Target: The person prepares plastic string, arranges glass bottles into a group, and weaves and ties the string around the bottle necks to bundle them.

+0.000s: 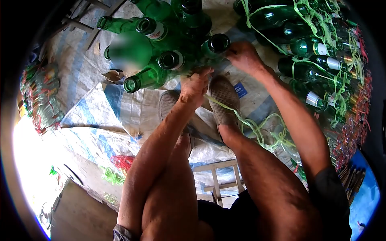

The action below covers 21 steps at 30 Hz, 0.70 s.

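Observation:
Several green glass bottles [155, 74] stand or lean in a cluster at the top centre, their open necks towards me. My left hand [195, 86] is closed at the near side of the cluster, just below a bottle neck [171, 60], on the green plastic string [225, 105], which trails from it to the right. My right hand [242, 57] is beside the rightmost bottle of the cluster [217, 45], fingers bent in; what they hold, if anything, is too small to tell.
Stacked green bottles [305, 68] tied with green string fill the right side. A further bundle of clear bottles [44, 96] is at the far left. White and blue sheeting [96, 108] covers the floor. Red string [122, 162] and a wooden stool [217, 176] lie nearer me.

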Each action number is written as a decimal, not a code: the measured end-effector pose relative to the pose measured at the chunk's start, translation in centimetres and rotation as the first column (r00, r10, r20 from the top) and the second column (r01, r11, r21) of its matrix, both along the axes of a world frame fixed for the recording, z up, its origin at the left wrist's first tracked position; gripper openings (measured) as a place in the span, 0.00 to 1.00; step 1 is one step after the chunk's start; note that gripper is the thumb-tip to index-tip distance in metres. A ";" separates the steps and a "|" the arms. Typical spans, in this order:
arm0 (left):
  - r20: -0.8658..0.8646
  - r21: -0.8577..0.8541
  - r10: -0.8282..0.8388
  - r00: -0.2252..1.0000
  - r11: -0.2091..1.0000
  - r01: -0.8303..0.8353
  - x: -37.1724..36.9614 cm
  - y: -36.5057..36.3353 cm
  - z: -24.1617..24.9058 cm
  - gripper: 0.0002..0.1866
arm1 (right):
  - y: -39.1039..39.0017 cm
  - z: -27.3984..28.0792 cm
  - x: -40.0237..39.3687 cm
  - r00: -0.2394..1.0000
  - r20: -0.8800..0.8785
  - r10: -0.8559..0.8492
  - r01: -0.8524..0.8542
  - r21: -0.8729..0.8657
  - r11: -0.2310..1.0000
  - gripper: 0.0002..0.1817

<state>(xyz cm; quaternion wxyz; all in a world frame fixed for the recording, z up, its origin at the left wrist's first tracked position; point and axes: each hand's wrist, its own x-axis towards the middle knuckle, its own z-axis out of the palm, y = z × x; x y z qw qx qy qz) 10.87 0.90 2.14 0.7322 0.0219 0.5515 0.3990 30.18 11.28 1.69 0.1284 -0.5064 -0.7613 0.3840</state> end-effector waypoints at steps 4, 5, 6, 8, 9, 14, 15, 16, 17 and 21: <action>-0.008 -0.001 -0.002 1.000 1.000 0.002 0.1 0.3 0.5 0.06 | -0.6 -0.3 0.1 0.999 -0.009 -0.037 0.036 -0.102 0.994 0.13; -0.010 -0.005 0.000 1.000 1.000 0.000 0.2 0.3 0.6 0.06 | -0.9 0.2 0.4 0.997 0.017 -0.071 0.073 -0.137 0.988 0.12; -0.012 -0.014 0.001 1.000 1.000 -0.001 0.3 0.0 0.7 0.06 | -1.5 0.1 0.6 0.993 -0.038 -0.112 0.103 -0.191 0.976 0.11; -0.035 -0.006 -0.007 0.999 1.000 0.007 0.3 0.0 0.9 0.06 | -2.2 -0.3 0.7 0.969 -0.145 -0.202 0.153 -0.293 0.944 0.10; -0.038 -0.007 -0.006 0.999 1.000 0.006 0.4 0.0 1.0 0.06 | -2.4 -0.6 0.9 0.971 -0.149 -0.187 0.140 -0.279 0.950 0.10; -0.036 -0.046 0.012 0.999 0.999 -0.014 0.8 0.0 1.2 0.04 | -2.6 -0.9 1.0 0.971 -0.215 -0.101 0.057 -0.202 0.978 0.08; -0.021 -0.062 0.011 1.000 0.998 -0.013 0.8 0.1 1.1 0.04 | -2.5 -1.0 1.1 0.977 -0.198 -0.075 0.034 -0.202 0.979 0.09; -0.006 -0.079 0.011 1.000 0.997 -0.011 0.8 0.1 1.0 0.04 | -2.3 -1.1 1.3 0.982 -0.181 -0.048 0.010 -0.203 0.979 0.09; -0.012 -0.068 0.012 1.000 0.998 -0.013 0.9 0.0 0.9 0.05 | -2.4 -1.1 1.4 0.986 -0.163 -0.022 -0.012 -0.207 0.978 0.10; -0.034 -0.057 0.004 0.999 0.998 -0.005 1.0 0.1 0.9 0.07 | -2.6 -1.1 1.1 0.992 -0.116 0.039 -0.050 -0.097 0.994 0.11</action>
